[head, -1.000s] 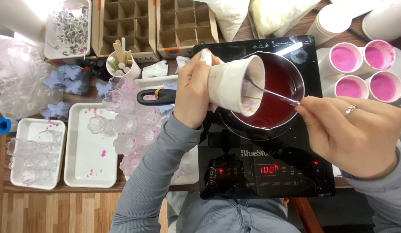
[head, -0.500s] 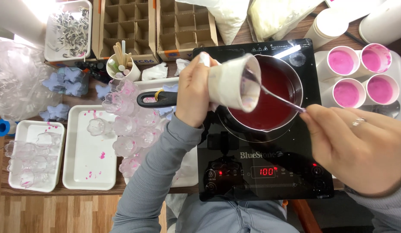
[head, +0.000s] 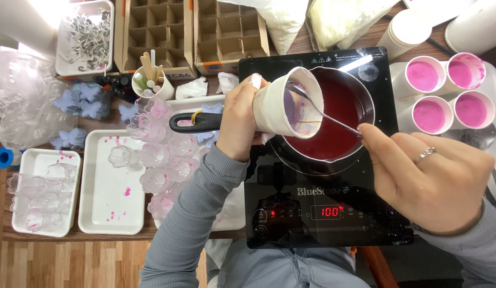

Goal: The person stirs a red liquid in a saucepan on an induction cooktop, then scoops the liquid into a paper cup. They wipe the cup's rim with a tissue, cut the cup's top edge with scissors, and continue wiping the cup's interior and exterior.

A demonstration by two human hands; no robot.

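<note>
The person's left hand (head: pixel 238 120) is wrapped tight around a white paper cup (head: pixel 282 104). The cup is tipped on its side, and its open mouth points over the pot (head: pixel 360 90) of red liquid. The pot sits on a black cooktop (head: pixel 290 213), just under the tipped cup.

The right hand (head: pixel 429 178) pinches the far end of a thin metal spoon (head: pixel 325 114). The spoon's tip reaches into the cup's mouth and sits against the inside wall. There is a little purple and yellow stuff stuck on that wall, near the spoon's tip.

The cup looks nearly empty, so most of what was in it seems to be in the pot already. What is left is to scrape out the last bits. It is hard to tell if anything is dripping from the cup right now.

Past the right hand, on the far side from the cup, stand four white cups (head: pixel 450 90) full of pink stuff. Those look done.

On the other side of the left hand, a bunch of clear flower-shaped moulds (head: pixel 162 160) sit by the pot's black handle (head: pixel 197 121). More of them sit in a small white tray (head: pixel 42 192). They look empty, so filling them seems not done yet. The bigger white tray (head: pixel 112 184) next to them has small pink splashes on it.
</note>
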